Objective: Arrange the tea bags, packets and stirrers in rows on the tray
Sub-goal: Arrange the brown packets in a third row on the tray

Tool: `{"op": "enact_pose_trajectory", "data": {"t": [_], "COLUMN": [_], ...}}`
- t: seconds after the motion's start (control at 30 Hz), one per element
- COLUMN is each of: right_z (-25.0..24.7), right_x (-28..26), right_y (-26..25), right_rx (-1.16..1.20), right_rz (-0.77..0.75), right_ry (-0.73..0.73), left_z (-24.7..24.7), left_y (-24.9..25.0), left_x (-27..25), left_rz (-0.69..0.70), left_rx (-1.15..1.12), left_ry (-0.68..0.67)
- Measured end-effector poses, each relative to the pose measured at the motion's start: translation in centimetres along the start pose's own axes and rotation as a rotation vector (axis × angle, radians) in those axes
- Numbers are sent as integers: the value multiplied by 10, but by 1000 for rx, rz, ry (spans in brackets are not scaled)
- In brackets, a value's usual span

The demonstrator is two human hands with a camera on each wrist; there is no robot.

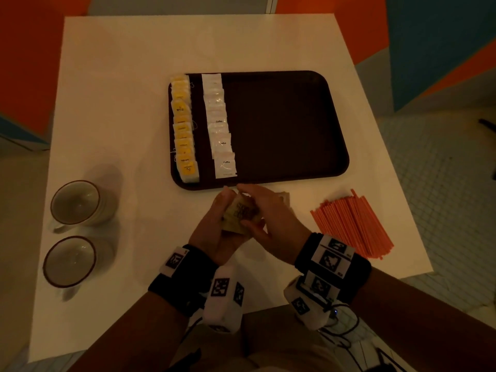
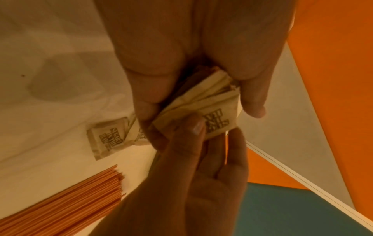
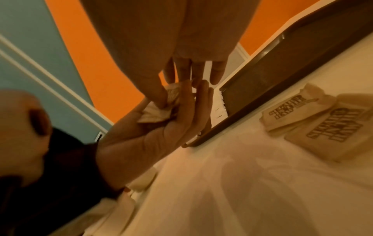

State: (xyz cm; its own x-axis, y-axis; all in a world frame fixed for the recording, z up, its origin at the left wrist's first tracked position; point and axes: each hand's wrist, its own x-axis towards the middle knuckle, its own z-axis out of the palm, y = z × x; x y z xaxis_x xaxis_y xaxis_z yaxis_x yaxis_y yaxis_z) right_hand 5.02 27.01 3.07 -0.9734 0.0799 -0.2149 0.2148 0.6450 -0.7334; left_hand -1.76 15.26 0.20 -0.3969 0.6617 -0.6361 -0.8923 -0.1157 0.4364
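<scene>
holding a bunch of brown paper sugar packets [image 1: 241, 214], the left hand [image 1: 214, 232] cups them; right hand [image 1: 264, 213] pinches one. slide it off slowly, then lay it on the dark brown plastic tray [image 1: 281, 124].

Readable on the white packets [image 1: 223, 143] in the tray's second row: "Coffee", printed on at least three of them; on the yellow tea bags [image 1: 183, 130], dark lettering too small to make out; on the brown packets [image 3: 333, 126] lying on the table, bold dark print, upside down and blurred, not legible; black-and-white coded squares on the wrist bands [image 1: 331, 260].
</scene>
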Motion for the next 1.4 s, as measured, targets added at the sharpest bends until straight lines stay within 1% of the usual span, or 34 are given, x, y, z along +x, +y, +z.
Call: {"op": "enact_pose_trajectory", "data": {"t": [0.1,0.13,0.27,0.4,0.47,0.53,0.6,0.67,0.7,0.77,0.83,0.9,0.97,1.03,1.1,1.17,1.23,1.3,1.4], "right_z": [10,13,18,20,20,20,20,21,22,27,30,31,29,25,19,15,15,18,14], "right_x": [-1,-2,-2,-2,-1,1,3,4,4,3,1,1,4,7,7,7,7,9,4], "right_y": [2,3,8,14,16,14,9,5,4,7,8,7,7,8,6,6,4,6,7], "right_rx": [-214,-269,-389,-524,-547,-539,-480,-405,-393,-468,-544,-480,-337,-214,-141,-116,-141,-147,-136], "right_rz": [-67,-73,-108,-216,-236,-224,-201,-188,-198,-199,-155,-107,-59,-20,10,3,-10,3,26], "right_ry": [-148,-170,-161,-256,-285,-292,-294,-296,-286,-267,-265,-235,-181,-188,-216,-188,-159,-163,-179], "left_z": [5,5,6,2,0,1,-1,-4,-4,-2,3,4,-1,-8,-12,-9,-4,-1,0], "left_y": [-3,-5,-6,-4,-8,-13,-17,-18,-17,-17,-17,-17,-15,-12,-10,-10,-12,-12,-13], "left_x": [0,1,-1,-4,-5,-6,-6,-5,-5,-5,-7,-8,-6,-4,-1,0,0,-1,-3], "left_rz": [-5,-20,-56,-87,-93,-120,-134,-131,-116,-65,-16,18,10,7,56,103,150,178,178], "left_rx": [82,98,166,192,213,233,257,274,278,310,363,388,401,384,393,433,480,504,459], "left_ry": [1,-3,-9,-5,8,0,-12,20,37,50,57,51,12,-54,-92,-70,-10,20,-46]}}
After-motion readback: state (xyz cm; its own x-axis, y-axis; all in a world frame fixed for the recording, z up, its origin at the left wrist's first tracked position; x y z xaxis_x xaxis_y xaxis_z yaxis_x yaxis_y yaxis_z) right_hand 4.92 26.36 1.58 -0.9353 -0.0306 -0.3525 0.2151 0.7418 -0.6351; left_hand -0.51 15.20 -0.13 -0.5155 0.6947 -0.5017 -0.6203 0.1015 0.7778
